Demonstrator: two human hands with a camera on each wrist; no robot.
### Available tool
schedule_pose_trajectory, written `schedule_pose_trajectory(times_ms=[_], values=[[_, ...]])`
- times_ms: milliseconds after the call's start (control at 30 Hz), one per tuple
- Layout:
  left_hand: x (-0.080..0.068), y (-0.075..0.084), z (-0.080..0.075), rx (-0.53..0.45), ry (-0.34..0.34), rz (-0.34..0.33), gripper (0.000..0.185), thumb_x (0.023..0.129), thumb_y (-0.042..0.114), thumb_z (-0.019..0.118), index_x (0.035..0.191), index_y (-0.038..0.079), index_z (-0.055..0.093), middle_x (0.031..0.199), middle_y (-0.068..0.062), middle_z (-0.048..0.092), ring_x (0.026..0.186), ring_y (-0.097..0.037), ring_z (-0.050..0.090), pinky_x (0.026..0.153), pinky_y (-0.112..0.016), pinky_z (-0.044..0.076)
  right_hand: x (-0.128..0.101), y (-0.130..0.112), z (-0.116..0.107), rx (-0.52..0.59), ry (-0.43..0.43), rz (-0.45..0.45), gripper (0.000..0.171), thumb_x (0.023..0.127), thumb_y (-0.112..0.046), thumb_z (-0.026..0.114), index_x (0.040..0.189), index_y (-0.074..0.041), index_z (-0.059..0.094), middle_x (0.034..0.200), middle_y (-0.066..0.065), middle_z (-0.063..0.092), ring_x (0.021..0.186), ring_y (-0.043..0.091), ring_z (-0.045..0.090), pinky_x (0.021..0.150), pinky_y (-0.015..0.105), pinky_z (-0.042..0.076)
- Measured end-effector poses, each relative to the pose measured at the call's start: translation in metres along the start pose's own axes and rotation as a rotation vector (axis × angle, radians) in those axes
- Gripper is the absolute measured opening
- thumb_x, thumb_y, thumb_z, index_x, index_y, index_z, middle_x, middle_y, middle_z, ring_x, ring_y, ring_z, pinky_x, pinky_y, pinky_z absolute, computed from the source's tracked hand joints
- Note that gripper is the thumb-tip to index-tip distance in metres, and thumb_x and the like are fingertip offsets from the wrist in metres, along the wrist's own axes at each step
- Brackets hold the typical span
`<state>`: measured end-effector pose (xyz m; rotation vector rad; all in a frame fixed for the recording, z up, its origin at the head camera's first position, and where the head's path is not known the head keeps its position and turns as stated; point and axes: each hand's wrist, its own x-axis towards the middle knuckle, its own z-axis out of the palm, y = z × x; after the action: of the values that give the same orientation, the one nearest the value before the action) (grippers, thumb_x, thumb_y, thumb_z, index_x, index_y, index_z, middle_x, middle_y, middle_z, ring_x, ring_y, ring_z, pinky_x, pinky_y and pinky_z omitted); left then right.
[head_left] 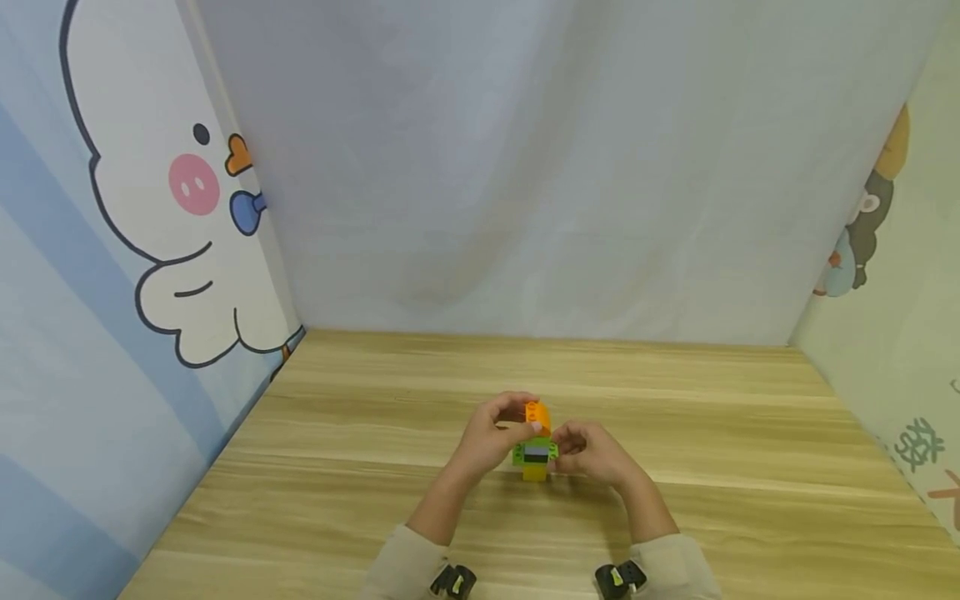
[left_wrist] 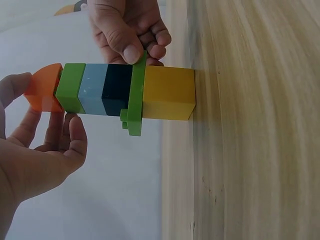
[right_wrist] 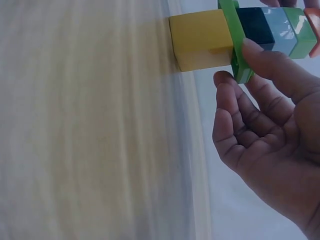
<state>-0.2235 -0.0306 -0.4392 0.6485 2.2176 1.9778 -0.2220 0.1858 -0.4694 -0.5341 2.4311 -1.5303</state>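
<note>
A tower of toy building blocks stands upright on the wooden table. Its base is a yellow block (left_wrist: 170, 92), topped by a wide green plate (left_wrist: 136, 100). Above that come a dark block (left_wrist: 117, 86), a light blue block (left_wrist: 93, 87), a green block (left_wrist: 71, 88) and a curved orange block (left_wrist: 44, 90). My left hand (head_left: 483, 437) holds the orange block between thumb and fingers at the top. Lower down, my right hand (head_left: 596, 454) pinches one end of the green plate, its thumb on top and fingers curled beneath, as the right wrist view shows.
The wood-grained table (head_left: 360, 517) spreads around the tower. A pale curtain (head_left: 555, 167) hangs behind its far edge. Cartoon-printed cloths stand at the left and right sides. Black straps (head_left: 453, 581) circle both sleeves.
</note>
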Motion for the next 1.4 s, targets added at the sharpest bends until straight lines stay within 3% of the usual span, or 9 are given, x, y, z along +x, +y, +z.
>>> schedule_pose_trajectory(times_ms=[367, 633, 967, 1400], values=[[0.0007, 0.0030, 0.0044, 0.062, 0.013, 0.031, 0.035, 0.095, 0.012, 0.068, 0.127, -0.002, 0.066, 0.114, -0.014, 0.065, 0.101, -0.018, 0.058, 0.084, -0.031, 0.051, 0.0029, 0.0004, -0.0013, 0.015, -0.004, -0.016, 0.027, 0.088, -0.001, 0.074, 0.111, 0.011, 0.065, 0.099, 0.012, 0.070, 0.088, 0.017, 0.063, 0.076, 0.032, 0.055], [0.0013, 0.0055, 0.0020, 0.067, 0.012, -0.002, 0.037, 0.094, 0.011, 0.068, 0.129, -0.001, 0.066, 0.112, -0.012, 0.066, 0.099, -0.018, 0.058, 0.079, -0.029, 0.053, 0.0044, -0.0001, -0.0013, -0.002, 0.001, -0.028, 0.026, 0.088, -0.001, 0.075, 0.110, 0.011, 0.067, 0.097, 0.010, 0.070, 0.087, 0.018, 0.063, 0.077, 0.036, 0.056], [0.0021, 0.0068, 0.0021, 0.115, 0.002, -0.004, 0.034, 0.092, 0.009, 0.069, 0.124, -0.002, 0.067, 0.109, -0.011, 0.066, 0.097, -0.019, 0.058, 0.078, -0.028, 0.052, 0.0028, 0.0010, 0.0003, 0.004, -0.004, -0.035, 0.028, 0.088, 0.002, 0.073, 0.111, 0.014, 0.065, 0.096, 0.011, 0.069, 0.084, 0.016, 0.062, 0.074, 0.030, 0.055], [0.0077, 0.0079, -0.0051, 0.134, -0.056, -0.040, 0.037, 0.094, 0.013, 0.067, 0.127, -0.003, 0.064, 0.110, -0.010, 0.068, 0.098, -0.018, 0.062, 0.085, -0.036, 0.055, 0.0048, 0.0017, 0.0011, -0.028, 0.009, -0.032, 0.028, 0.087, 0.003, 0.073, 0.112, 0.013, 0.066, 0.096, 0.011, 0.069, 0.086, 0.019, 0.062, 0.077, 0.037, 0.055]])
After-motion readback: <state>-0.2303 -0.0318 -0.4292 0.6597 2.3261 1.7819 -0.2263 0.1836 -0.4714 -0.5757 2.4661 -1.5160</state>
